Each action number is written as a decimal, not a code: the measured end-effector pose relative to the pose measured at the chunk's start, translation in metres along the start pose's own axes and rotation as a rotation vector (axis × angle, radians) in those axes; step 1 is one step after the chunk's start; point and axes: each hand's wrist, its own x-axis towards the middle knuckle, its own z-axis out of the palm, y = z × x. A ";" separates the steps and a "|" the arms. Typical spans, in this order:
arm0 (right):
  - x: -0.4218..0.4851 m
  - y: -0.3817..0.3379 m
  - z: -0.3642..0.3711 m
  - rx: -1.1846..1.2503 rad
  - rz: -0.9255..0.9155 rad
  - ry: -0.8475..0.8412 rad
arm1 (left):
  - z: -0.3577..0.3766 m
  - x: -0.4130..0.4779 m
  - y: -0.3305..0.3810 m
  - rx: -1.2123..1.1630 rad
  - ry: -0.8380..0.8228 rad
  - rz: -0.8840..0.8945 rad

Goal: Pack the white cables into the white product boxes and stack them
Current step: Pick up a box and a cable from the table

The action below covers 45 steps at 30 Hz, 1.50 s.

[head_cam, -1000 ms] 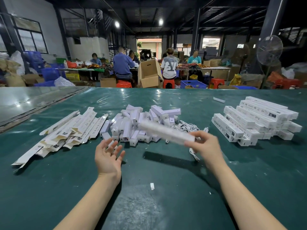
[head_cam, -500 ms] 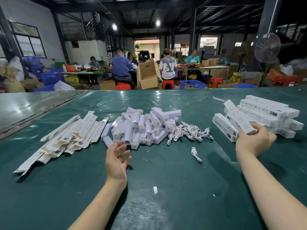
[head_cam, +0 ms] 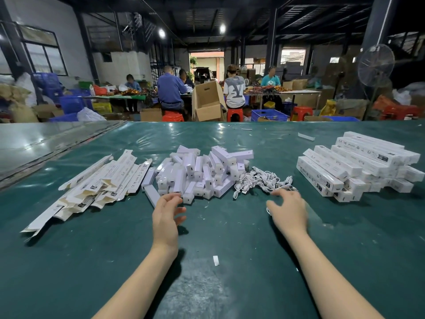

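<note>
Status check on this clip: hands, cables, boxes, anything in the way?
Left hand open, empty, by the small white box pile. Right hand open at cable heap. Closed boxes stacked right. Nothing blocks either hand.

Bare green table point(head_cam: 230, 226) nearside of the white cables point(head_cam: 262, 180) — small boxes point(head_cam: 202, 173) left, stacked boxes point(head_cam: 358, 164) right.

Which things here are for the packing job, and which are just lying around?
For the job: white cables, flat unfolded boxes, heap of small white boxes, stack of closed boxes.

Just lying about: paper scrap, loose white strip, brown carton, standing fan.
</note>
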 end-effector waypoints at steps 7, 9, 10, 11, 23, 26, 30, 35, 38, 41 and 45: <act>-0.007 0.003 0.000 -0.079 -0.207 -0.242 | 0.003 -0.007 -0.005 0.478 -0.094 0.213; -0.007 0.003 -0.002 -0.036 -0.214 -0.212 | 0.003 -0.002 -0.004 0.533 -0.096 0.216; -0.007 0.003 -0.002 -0.029 -0.222 -0.207 | 0.002 0.003 -0.003 0.565 -0.072 0.217; -0.008 0.003 -0.001 -0.026 -0.229 -0.205 | -0.001 0.010 -0.002 0.618 -0.022 0.222; -0.007 0.001 0.001 0.061 -0.160 -0.208 | -0.083 0.098 0.002 1.713 -0.037 0.016; -0.007 0.001 0.000 0.082 -0.135 -0.218 | -0.074 0.093 0.000 1.763 0.010 0.027; -0.007 0.001 -0.001 0.093 -0.121 -0.224 | -0.071 0.089 0.002 1.747 0.043 0.072; -0.008 0.001 -0.001 0.095 -0.122 -0.231 | -0.072 0.085 0.004 1.633 0.034 0.081; -0.009 0.001 -0.002 0.111 -0.122 -0.238 | -0.072 0.087 0.003 1.684 0.037 0.074; -0.009 0.001 -0.003 0.135 -0.121 -0.247 | -0.072 0.088 0.002 1.800 0.029 0.040; -0.009 -0.001 -0.002 0.131 -0.118 -0.234 | -0.072 0.085 0.004 1.536 0.139 0.156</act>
